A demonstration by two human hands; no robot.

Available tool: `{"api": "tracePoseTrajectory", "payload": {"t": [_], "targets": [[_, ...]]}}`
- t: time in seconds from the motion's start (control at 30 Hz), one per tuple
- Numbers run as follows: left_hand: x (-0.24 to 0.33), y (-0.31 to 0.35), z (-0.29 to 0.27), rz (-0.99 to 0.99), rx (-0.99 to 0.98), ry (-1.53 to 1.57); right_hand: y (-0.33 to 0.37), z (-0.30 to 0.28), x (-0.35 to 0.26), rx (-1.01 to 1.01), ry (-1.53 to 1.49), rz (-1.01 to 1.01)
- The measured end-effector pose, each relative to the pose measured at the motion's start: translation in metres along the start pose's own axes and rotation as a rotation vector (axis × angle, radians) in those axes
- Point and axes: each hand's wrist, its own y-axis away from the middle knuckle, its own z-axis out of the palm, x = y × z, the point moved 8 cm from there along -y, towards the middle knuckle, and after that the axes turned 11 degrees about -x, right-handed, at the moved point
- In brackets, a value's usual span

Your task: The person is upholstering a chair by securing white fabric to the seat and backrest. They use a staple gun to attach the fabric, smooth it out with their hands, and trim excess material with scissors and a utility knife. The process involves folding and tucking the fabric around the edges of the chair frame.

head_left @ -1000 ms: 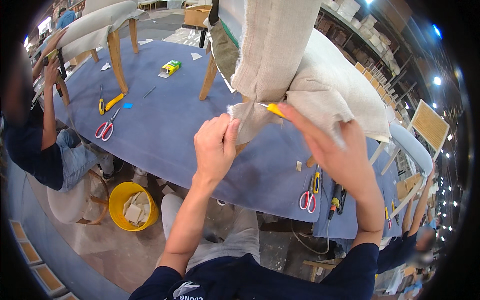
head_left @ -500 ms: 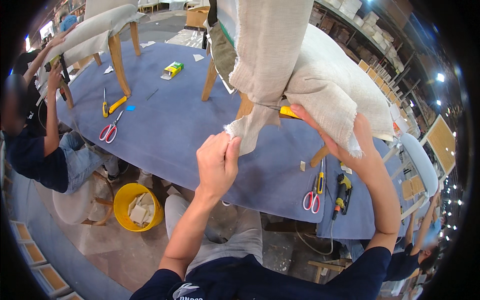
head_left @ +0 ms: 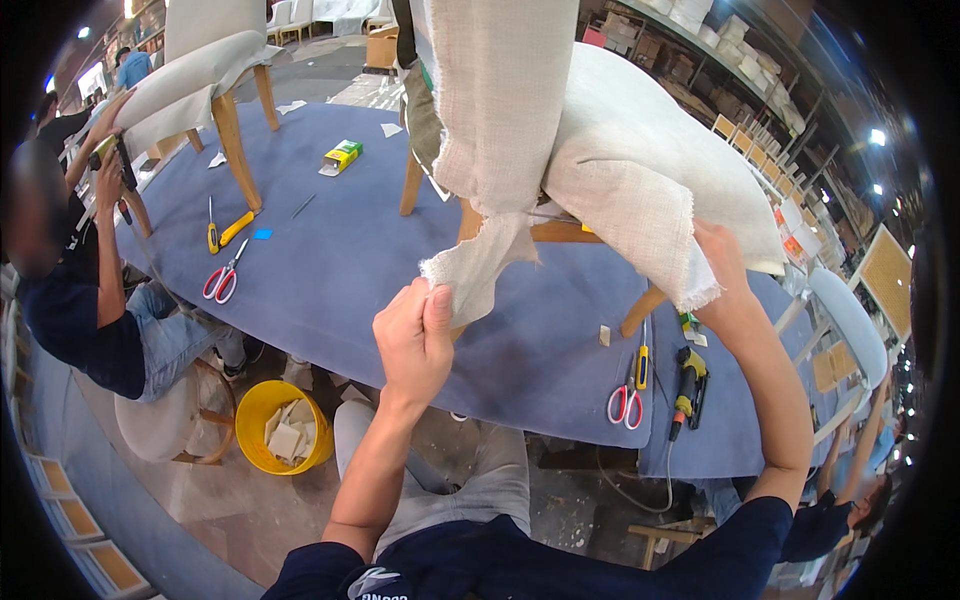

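Observation:
My left hand (head_left: 412, 345) is closed on the frayed end of a beige linen strip (head_left: 485, 262), drawn down from the chair's back corner. Behind a folded flap of the same linen (head_left: 640, 215) is my right hand (head_left: 725, 275), its fingers mostly covered. Only a bit of the yellow-handled tool (head_left: 588, 229) shows beneath the flap; its thin metal tip points toward the joint of backrest and seat. The linen-covered chair (head_left: 505, 110) stands on the table, with a bare wooden rail (head_left: 560, 232) visible under the fabric.
On the blue-grey table (head_left: 330, 290) lie red-handled scissors (head_left: 625, 405), a yellow screwdriver (head_left: 642, 365), a green-and-black power tool (head_left: 688, 390), more scissors (head_left: 221, 283), a yellow knife (head_left: 237, 228) and a small box (head_left: 341, 158). A yellow bucket (head_left: 250, 440) stands below. A co-worker (head_left: 75, 300) handles another chair at left.
My left hand has pulled the linen strip down and left. The right hand has slipped further behind the flap, so less of the yellow handle shows. My view has shifted slightly.

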Motion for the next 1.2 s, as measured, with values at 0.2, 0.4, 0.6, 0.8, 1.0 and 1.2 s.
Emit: {"api": "tracePoseTrajectory", "payload": {"t": [0.2, 0.4, 0.6, 0.8, 1.0, 1.2], "targets": [[0.000, 0.002, 0.004, -0.018, -0.017, 0.011, 0.013, 0.002, -0.009, 0.111, 0.174, -0.176], [-0.003, 0.007, 0.030, -0.111, -0.084, 0.060, 0.023, 0.006, -0.029, 0.185, -0.064, -0.084], [-0.011, 0.009, 0.040, -0.136, -0.127, 0.037, 0.008, 0.013, -0.057, 0.298, -0.035, -0.127], [-0.018, 0.010, 0.036, -0.113, -0.110, 0.073, -0.012, -0.004, -0.053, 0.302, 0.144, -0.206], [-0.025, 0.011, 0.042, -0.146, -0.140, 0.078, -0.018, 0.001, -0.049, 0.249, 0.225, -0.204], [-0.026, 0.013, 0.046, -0.099, -0.141, 0.112, -0.022, 0.003, -0.049, 0.257, 0.211, -0.206]]}}
